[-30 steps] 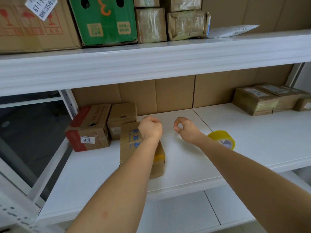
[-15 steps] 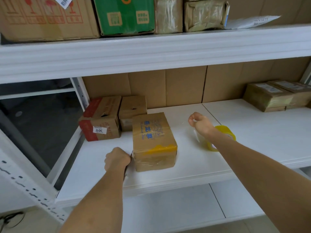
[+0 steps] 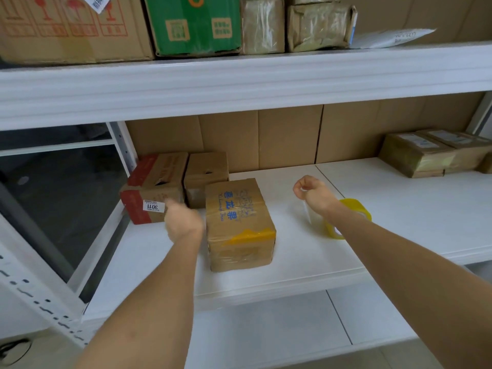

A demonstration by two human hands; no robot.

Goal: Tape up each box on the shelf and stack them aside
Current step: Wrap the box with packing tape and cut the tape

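Brown cardboard and clear tape make up the box (image 3: 239, 222) between the two hands, its near end banded with a strip of yellow tape. The left hand (image 3: 183, 222) hangs blurred just beside the box's left face, fingers reaching toward the far boxes; whether it touches anything or how far it is spread I cannot tell. The right hand (image 3: 312, 193) is curled, fingertips pinching the free end of a clear strip of tape that runs down to the yellow tape roll (image 3: 346, 219), which stands on edge just under and right of that wrist.

Everything sits on a white shelf (image 3: 399, 209) backed with cardboard sheets. Beyond the left hand a red-edged box (image 3: 154, 187) with a white label and a smaller plain box (image 3: 206, 174) stand side by side against the back. Well to the right of the right hand lie two taped parcels (image 3: 426, 153). A higher shelf carries more cartons, among them a green box (image 3: 194, 22).

The central box lies flat, long axis running from the shelf's front edge toward the back, blue print on top.
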